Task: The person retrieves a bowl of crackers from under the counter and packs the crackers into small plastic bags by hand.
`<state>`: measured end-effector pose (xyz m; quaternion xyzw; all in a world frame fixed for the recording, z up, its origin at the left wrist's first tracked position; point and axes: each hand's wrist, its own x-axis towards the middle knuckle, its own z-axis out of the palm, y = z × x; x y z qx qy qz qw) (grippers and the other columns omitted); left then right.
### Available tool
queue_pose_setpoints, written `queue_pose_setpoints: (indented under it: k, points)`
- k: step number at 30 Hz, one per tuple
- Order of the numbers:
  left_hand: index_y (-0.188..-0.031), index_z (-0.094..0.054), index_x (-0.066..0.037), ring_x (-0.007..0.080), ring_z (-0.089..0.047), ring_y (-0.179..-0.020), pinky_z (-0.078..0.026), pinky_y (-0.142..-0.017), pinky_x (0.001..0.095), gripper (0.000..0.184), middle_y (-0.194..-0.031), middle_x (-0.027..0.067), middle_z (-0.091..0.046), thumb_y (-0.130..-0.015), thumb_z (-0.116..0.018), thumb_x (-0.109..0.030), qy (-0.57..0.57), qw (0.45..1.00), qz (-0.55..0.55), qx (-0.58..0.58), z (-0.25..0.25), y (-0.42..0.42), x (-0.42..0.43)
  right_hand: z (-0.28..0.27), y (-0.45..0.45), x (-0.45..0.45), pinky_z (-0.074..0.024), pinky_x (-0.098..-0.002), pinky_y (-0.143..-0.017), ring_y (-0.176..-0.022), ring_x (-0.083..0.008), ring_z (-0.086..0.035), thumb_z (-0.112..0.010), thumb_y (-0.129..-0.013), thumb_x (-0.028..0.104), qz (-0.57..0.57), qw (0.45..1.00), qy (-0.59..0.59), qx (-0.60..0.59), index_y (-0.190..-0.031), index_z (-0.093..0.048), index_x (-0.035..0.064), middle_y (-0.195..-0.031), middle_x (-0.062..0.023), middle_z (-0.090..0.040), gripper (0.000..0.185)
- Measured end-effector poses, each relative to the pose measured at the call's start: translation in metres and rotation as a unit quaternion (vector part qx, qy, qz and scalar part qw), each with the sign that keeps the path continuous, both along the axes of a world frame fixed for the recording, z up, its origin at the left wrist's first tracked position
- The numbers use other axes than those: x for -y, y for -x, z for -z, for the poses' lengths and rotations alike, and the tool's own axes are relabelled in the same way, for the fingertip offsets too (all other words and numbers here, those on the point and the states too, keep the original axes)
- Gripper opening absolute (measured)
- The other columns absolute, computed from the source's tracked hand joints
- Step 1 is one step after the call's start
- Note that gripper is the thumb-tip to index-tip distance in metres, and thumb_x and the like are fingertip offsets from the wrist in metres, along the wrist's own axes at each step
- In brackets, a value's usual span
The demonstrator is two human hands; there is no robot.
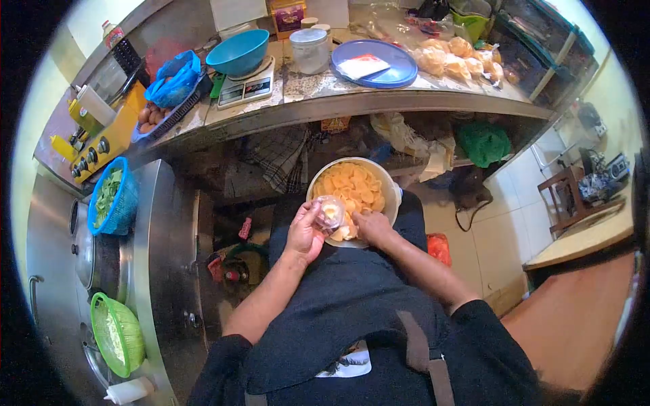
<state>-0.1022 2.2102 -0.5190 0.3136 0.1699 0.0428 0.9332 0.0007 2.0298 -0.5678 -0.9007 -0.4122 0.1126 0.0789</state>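
A white tub of thin orange chips rests at my lap. Over its left front edge, my left hand grips a small clear plastic bag or cup with something pale and yellowish inside. My right hand is in the right front part of the tub, its fingers closed at the chips beside a pale lump. What those fingers hold is too small to make out.
The counter above holds a teal bowl on a scale, a white-lidded jar, a blue plate and several filled bags. Baskets stand at the left. A red bag lies right of my lap.
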Motion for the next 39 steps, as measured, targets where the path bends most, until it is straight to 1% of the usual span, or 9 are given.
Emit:
queue_pose_setpoints:
  k: [7,10,18,21,26,30,33,37,39]
  points:
    - [-0.11,-0.054,-0.015,0.0226,-0.06,-0.1,-0.053,-0.083,0.0465,0.016,-0.113,0.0073,-0.059,-0.095,-0.052,-0.018,-0.023,1.0,0.005,-0.008,0.005,0.002,0.004,-0.004,0.002,-0.004,-0.0534,-0.0417,-0.072,-0.088,-0.0285,-0.066,-0.059,-0.082,0.022,0.009,1.0,-0.008,0.018,-0.109,-0.057,0.016,-0.094,-0.0116,-0.065,0.028]
    - [-0.107,-0.056,-0.014,0.0168,-0.061,-0.085,-0.055,-0.078,0.0414,0.013,-0.098,0.0027,-0.061,-0.094,-0.055,-0.015,0.001,1.0,-0.016,-0.013,-0.009,0.001,0.008,-0.011,0.001,-0.006,-0.0533,-0.0426,-0.073,-0.089,-0.0291,-0.066,-0.058,-0.083,0.021,-0.019,0.999,0.038,0.001,-0.112,-0.057,0.0166,-0.092,-0.0126,-0.066,0.029]
    - [-0.112,-0.054,-0.012,0.0181,-0.061,-0.091,-0.055,-0.081,0.0435,0.018,-0.105,0.004,-0.061,-0.094,-0.055,-0.014,0.004,1.0,-0.018,-0.011,-0.016,0.004,0.008,-0.006,-0.011,0.0,-0.0521,-0.0401,-0.071,-0.087,-0.0283,-0.065,-0.067,-0.076,0.014,0.097,0.987,-0.114,-0.052,-0.115,-0.052,0.0125,-0.091,-0.0144,-0.065,0.042]
    - [-0.114,-0.052,-0.012,0.0182,-0.061,-0.092,-0.054,-0.082,0.043,0.02,-0.105,0.0047,-0.061,-0.094,-0.054,-0.013,-0.003,1.0,-0.007,-0.008,-0.01,0.002,0.009,-0.04,-0.012,0.003,-0.0525,-0.0347,-0.068,-0.082,-0.0217,-0.064,-0.066,-0.079,0.01,0.201,0.934,-0.234,-0.182,-0.118,-0.049,0.0078,-0.086,-0.0123,-0.063,0.043]
    - [-0.117,-0.049,-0.01,0.0176,-0.062,-0.089,-0.054,-0.084,0.0401,0.023,-0.105,0.006,-0.06,-0.094,-0.054,-0.011,-0.002,1.0,0.009,0.004,-0.003,-0.001,0.012,-0.054,-0.013,0.009,-0.0533,-0.0268,-0.059,-0.08,-0.0152,-0.06,-0.064,-0.083,0.006,0.231,0.74,-0.482,-0.408,-0.122,-0.042,0.004,-0.094,-0.0091,-0.058,0.045]
    - [-0.119,-0.047,-0.01,0.0187,-0.064,-0.089,-0.054,-0.083,0.0392,0.027,-0.108,0.0068,-0.059,-0.093,-0.056,-0.01,-0.005,1.0,0.025,-0.002,-0.012,0.0,0.013,-0.07,-0.006,0.003,-0.0538,-0.0292,-0.064,-0.085,-0.0176,-0.061,-0.067,-0.081,0.007,0.21,0.772,-0.489,-0.348,-0.12,-0.045,0.0037,-0.097,-0.011,-0.06,0.045]
    - [-0.12,-0.046,-0.01,0.0206,-0.064,-0.091,-0.055,-0.083,0.0396,0.03,-0.111,0.008,-0.058,-0.092,-0.057,-0.01,-0.012,0.999,0.051,0.003,-0.019,0.002,0.015,-0.086,0.009,-0.006,-0.0528,-0.0335,-0.069,-0.083,-0.0209,-0.062,-0.07,-0.077,0.009,0.127,0.881,-0.452,-0.066,-0.113,-0.051,0.0035,-0.094,-0.0115,-0.061,0.042]
    - [-0.121,-0.045,-0.01,0.0222,-0.065,-0.091,-0.055,-0.082,0.0395,0.033,-0.111,0.0098,-0.059,-0.091,-0.058,-0.008,-0.036,0.998,0.058,0.001,-0.017,0.004,0.019,-0.074,0.013,-0.017,-0.0512,-0.0322,-0.071,-0.085,-0.0204,-0.062,-0.076,-0.074,0.016,0.086,0.899,-0.428,0.038,-0.107,-0.055,0.0045,-0.096,-0.009,-0.063,0.041]
    - [-0.123,-0.043,-0.01,0.0254,-0.064,-0.096,-0.054,-0.085,0.0431,0.036,-0.112,0.0114,-0.058,-0.09,-0.058,-0.007,-0.035,0.998,0.053,-0.009,-0.013,0.004,0.017,-0.081,0.019,-0.019,-0.0517,-0.0312,-0.069,-0.087,-0.0186,-0.062,-0.075,-0.075,0.015,0.1,0.893,-0.439,-0.021,-0.109,-0.054,0.0046,-0.098,-0.0089,-0.062,0.042]
